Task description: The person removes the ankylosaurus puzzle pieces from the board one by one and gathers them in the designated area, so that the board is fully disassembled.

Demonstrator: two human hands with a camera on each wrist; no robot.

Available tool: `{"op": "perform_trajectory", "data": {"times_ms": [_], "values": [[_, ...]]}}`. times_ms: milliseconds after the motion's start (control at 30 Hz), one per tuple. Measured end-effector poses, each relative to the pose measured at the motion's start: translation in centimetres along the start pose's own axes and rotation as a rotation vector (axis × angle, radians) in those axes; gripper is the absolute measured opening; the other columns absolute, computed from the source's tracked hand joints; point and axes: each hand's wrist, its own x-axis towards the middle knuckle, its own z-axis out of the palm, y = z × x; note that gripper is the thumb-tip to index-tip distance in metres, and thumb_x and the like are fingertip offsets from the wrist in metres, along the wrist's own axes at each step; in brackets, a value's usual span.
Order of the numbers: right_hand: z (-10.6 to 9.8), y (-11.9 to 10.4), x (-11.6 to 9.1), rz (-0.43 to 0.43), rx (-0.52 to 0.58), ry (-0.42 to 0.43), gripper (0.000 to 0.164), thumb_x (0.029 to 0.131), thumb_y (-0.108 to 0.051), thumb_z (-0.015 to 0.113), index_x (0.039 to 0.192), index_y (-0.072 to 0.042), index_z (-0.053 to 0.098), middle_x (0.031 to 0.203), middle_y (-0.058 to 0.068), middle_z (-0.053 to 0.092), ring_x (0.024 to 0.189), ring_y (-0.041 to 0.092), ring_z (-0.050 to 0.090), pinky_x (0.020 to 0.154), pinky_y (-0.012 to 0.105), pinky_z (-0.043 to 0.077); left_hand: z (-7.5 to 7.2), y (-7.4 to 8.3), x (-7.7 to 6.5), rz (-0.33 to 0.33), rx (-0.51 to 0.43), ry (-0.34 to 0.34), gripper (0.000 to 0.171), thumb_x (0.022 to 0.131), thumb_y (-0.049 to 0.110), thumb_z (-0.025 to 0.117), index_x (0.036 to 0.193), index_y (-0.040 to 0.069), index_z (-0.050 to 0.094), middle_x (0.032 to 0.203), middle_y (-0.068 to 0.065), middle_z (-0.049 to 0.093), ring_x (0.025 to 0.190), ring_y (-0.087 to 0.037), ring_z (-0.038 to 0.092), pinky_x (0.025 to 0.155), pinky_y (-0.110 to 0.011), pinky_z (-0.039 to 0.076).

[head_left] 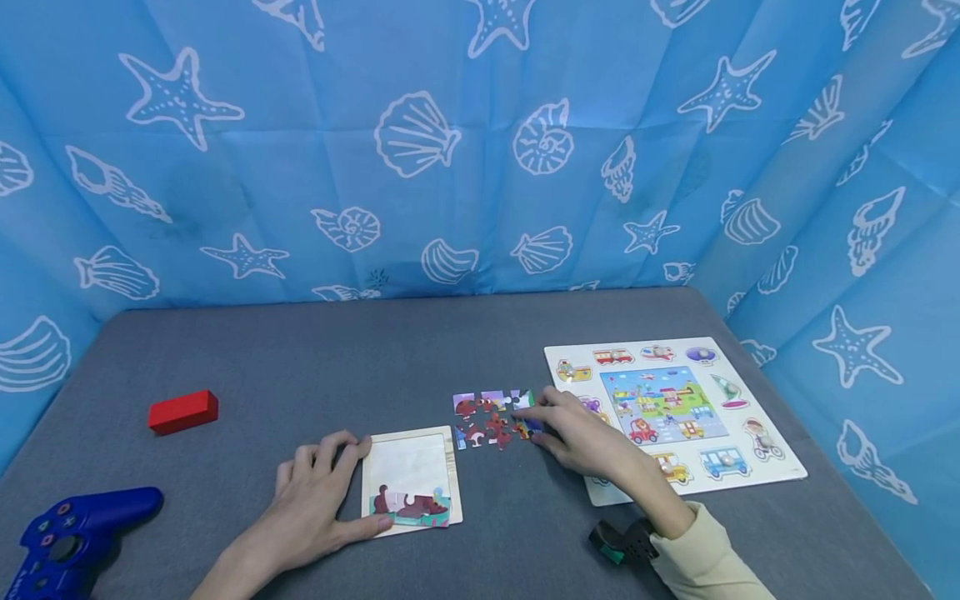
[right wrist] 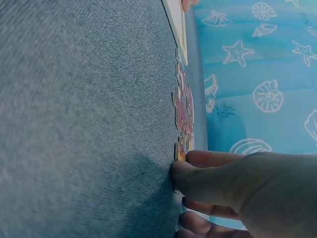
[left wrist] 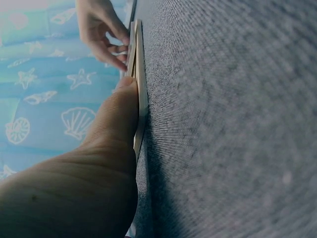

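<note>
My left hand (head_left: 318,492) holds a small square wooden puzzle tray (head_left: 454,479) by its left side, thumb on the near corner and index finger at the far one. Joined pieces (head_left: 412,505) with brown animal shapes fill the tray's near strip; above them its pale base shows. Just right of the tray lies a cluster of loose jigsaw pieces (head_left: 497,430), flat on the table. At that cluster's right end my right hand (head_left: 577,433) pinches a colourful puzzle piece (right wrist: 180,152) between thumb and index finger, the piece partly hidden by the fingers.
A large peg puzzle board (head_left: 757,467) with vehicle pictures lies at the right, partly under my right forearm. On the left are a red block (head_left: 183,412) and a blue game controller (head_left: 90,529). A blue patterned curtain (head_left: 465,208) hangs behind the grey table (head_left: 315,358).
</note>
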Motion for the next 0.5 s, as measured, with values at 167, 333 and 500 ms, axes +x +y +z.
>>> {"op": "perform_trajectory", "data": {"times_ms": [167, 333, 500], "values": [[-0.1, -0.3, 0.0, -0.002, 0.005, 0.016, 0.039, 0.094, -0.01, 0.073, 0.133, -0.014, 0.069, 0.106, 0.003, 0.059, 0.087, 0.011, 0.044, 0.077, 0.028, 0.038, 0.0, 0.0, 0.0, -0.003, 0.006, -0.007, 0.105, 0.073, 0.086, 0.065, 0.152, 0.018, 0.049, 0.147, -0.012, 0.044, 0.117, -0.036, 0.042, 0.087, -0.058, 0.033], [-0.5, -2.1, 0.2, -0.021, -0.017, 0.092, 0.038, 0.092, -0.015, 0.077, 0.129, -0.014, 0.071, 0.108, 0.004, 0.061, 0.083, 0.01, 0.047, 0.073, 0.027, 0.041, 0.0, 0.0, 0.0, -0.009, 0.008, -0.016, 0.105, 0.073, 0.086, 0.065, 0.152, 0.019, 0.049, 0.147, -0.013, 0.044, 0.117, -0.036, 0.041, 0.088, -0.059, 0.034], [-0.4, -5.1, 0.8, -0.13, 0.004, 0.137, 0.033, 0.091, -0.019, 0.078, 0.123, -0.015, 0.074, 0.106, 0.001, 0.065, 0.082, 0.008, 0.052, 0.071, 0.025, 0.044, -0.1, 0.0, 0.1, -0.013, 0.014, -0.03, 0.105, 0.073, 0.087, 0.064, 0.152, 0.019, 0.048, 0.148, -0.013, 0.044, 0.118, -0.038, 0.042, 0.088, -0.06, 0.034]]}}
